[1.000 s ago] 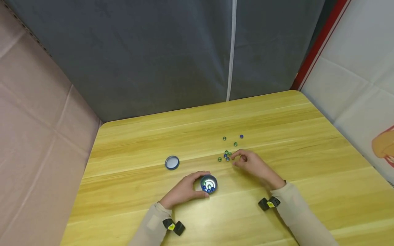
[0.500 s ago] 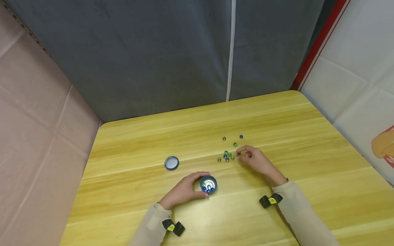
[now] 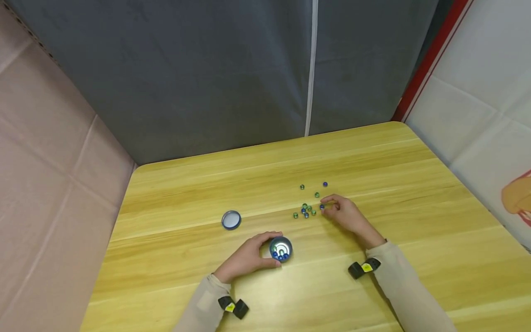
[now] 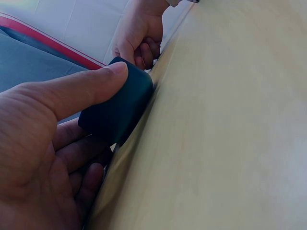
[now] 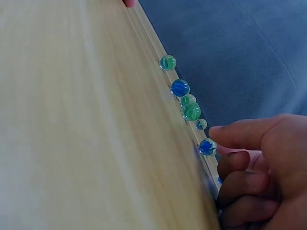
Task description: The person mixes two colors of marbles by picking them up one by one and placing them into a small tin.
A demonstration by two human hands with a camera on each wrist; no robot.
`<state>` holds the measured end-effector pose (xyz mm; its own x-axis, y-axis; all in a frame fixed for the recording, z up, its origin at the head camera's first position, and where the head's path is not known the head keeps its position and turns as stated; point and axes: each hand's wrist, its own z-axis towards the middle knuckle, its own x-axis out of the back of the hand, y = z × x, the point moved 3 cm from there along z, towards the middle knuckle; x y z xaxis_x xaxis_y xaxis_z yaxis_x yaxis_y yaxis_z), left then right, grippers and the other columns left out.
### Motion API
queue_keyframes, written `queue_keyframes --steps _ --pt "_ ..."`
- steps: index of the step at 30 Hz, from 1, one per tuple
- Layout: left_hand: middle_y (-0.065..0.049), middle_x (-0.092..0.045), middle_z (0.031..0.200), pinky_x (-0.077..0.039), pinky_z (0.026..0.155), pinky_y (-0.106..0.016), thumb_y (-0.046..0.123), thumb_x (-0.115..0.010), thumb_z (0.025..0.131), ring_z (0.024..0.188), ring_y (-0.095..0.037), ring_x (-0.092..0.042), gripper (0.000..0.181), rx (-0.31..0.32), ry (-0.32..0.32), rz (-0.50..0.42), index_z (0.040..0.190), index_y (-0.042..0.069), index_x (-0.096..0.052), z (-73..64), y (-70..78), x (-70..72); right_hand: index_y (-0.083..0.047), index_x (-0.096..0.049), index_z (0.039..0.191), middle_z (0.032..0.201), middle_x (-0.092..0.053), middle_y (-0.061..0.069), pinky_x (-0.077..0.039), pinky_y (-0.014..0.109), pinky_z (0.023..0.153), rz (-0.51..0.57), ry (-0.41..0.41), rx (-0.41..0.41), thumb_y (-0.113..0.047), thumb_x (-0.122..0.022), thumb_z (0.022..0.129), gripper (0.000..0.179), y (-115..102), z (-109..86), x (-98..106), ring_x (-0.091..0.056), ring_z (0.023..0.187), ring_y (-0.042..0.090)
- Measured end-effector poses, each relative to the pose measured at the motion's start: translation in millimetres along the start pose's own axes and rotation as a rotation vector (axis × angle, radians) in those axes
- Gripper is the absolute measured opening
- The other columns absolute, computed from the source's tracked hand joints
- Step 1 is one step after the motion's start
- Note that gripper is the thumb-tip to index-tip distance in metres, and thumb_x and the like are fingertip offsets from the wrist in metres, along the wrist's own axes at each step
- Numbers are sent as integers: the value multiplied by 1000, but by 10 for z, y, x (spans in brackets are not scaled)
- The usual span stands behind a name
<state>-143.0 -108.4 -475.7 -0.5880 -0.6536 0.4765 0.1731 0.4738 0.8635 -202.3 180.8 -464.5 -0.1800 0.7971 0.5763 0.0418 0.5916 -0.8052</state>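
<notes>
My left hand (image 3: 249,258) grips a small round blue tin (image 3: 271,243) between thumb and fingers on the table. Several green and blue marbles (image 3: 280,257) lie inside it. In the left wrist view the tin (image 4: 117,103) shows its dark teal side under the thumb. My right hand (image 3: 346,216) reaches to a blue marble (image 3: 321,207), thumb and index finger parted on either side of it. The right wrist view puts this blue marble (image 5: 207,146) just past the thumb tip, with the other fingers curled. A loose group of green and blue marbles (image 3: 307,210) lies to its left.
The tin's round lid (image 3: 231,220) lies to the left, beyond the left hand. Farther back are a green marble (image 3: 302,187), another green marble (image 3: 317,195) and a blue marble (image 3: 325,184). A dark curtain (image 3: 207,83) hangs behind the wooden table (image 3: 174,258).
My right hand has shifted slightly right, uncovering a green marble and the blue marble between its fingertips. The left hand and tin have stayed in place.
</notes>
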Motion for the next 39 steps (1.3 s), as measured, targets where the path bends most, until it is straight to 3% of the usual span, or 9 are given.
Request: queue_keyframes --steps 21,39 --pt "3 -48 146 -37 112 -48 34 -80 78 136 -23 -44 69 1 6 10 139 27 -50 4 -16 -8 0 -62 115 67 -48 2 -37 24 50 -76 -10 -12 -12 -61 92 26 -8 7 -18 -43 59 15" --pt "3 -48 146 -37 112 -48 34 -80 78 136 -23 -43 69 5 5 10 140 26 -49 -3 6 -4 -1 -63 114 67 -47 1 -37 25 50 -69 -13 -11 -14 -61 93 25 10 7 -33 -42 59 15"
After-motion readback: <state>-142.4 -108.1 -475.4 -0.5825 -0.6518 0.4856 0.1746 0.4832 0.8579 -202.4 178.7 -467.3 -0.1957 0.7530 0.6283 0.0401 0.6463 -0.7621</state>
